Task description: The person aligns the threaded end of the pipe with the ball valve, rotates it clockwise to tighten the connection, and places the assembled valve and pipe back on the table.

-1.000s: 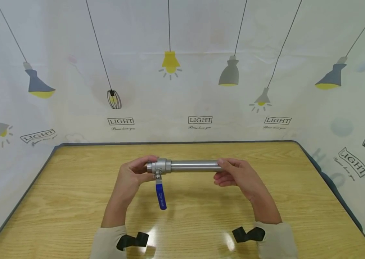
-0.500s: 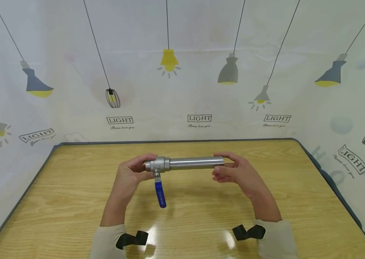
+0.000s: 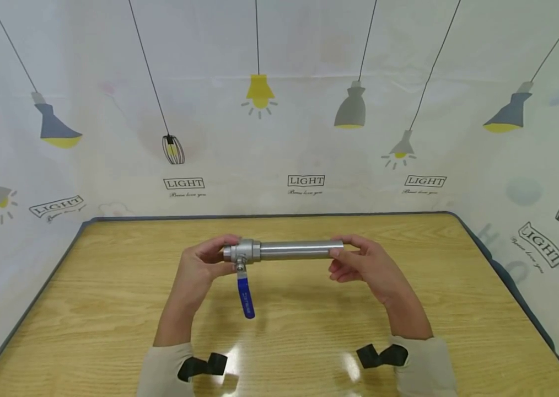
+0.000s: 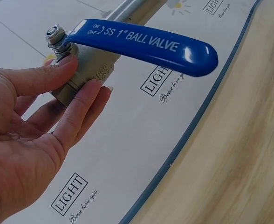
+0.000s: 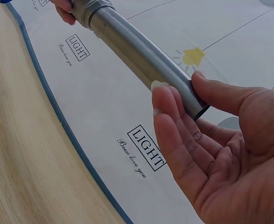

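Note:
A steel ball valve point(image 3: 246, 251) with a blue lever handle point(image 3: 246, 298) is joined to a straight metal pipe point(image 3: 299, 250), held level above the table. My left hand point(image 3: 200, 270) grips the valve body at its outer end, thumb near the stem nut. The lever points down toward me; in the left wrist view its blue handle point(image 4: 146, 46) reads "SS 1" BALL VALVE". At the pipe's other end my right hand point(image 3: 366, 264) pinches the tip between thumb and fingers. The right wrist view shows the open pipe end point(image 5: 195, 105) between those fingers. Threads inside the joint are hidden.
Below lies a wood-grain table point(image 3: 289, 331) with a dark blue edge strip. A pale wall cloth point(image 3: 240, 138) printed with lamps and "LIGHT" labels surrounds its back and sides. Black straps point(image 3: 202, 366) sit on both sleeves.
My right thumb and fingers have shifted around the pipe end, with the thumb first dropping lower and then rising again onto the pipe. The left hand keeps its hold on the valve.

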A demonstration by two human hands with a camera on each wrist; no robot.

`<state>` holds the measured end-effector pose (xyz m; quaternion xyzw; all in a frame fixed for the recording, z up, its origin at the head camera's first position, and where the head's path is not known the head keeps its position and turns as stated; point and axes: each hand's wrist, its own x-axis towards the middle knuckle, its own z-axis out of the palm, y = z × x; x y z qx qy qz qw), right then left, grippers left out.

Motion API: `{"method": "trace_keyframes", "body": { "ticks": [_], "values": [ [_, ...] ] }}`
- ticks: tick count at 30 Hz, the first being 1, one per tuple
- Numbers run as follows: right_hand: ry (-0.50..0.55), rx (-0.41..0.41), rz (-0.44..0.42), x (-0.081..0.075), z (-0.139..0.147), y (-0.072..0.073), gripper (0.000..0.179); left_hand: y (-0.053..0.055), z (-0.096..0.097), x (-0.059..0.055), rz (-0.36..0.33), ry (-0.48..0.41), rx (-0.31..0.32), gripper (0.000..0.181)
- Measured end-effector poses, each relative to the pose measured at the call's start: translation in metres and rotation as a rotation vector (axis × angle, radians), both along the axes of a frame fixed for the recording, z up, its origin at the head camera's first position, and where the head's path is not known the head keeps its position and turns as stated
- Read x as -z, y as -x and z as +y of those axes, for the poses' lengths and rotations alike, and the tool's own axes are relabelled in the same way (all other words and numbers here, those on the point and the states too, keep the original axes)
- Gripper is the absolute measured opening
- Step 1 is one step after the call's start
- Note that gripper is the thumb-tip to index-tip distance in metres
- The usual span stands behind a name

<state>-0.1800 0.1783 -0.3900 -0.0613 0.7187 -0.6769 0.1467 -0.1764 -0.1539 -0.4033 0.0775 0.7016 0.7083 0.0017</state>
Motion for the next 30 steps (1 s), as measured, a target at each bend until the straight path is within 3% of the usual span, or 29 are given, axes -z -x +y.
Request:
{"method": "trace_keyframes", "body": {
  "ticks": [30],
  "values": [
    [-0.051,0.04,0.021,-0.0022,-0.0025,-0.0002,0.044,-0.0015,0.0005,-0.0021,0.027,0.007,0.0,0.044]
  ]
}}
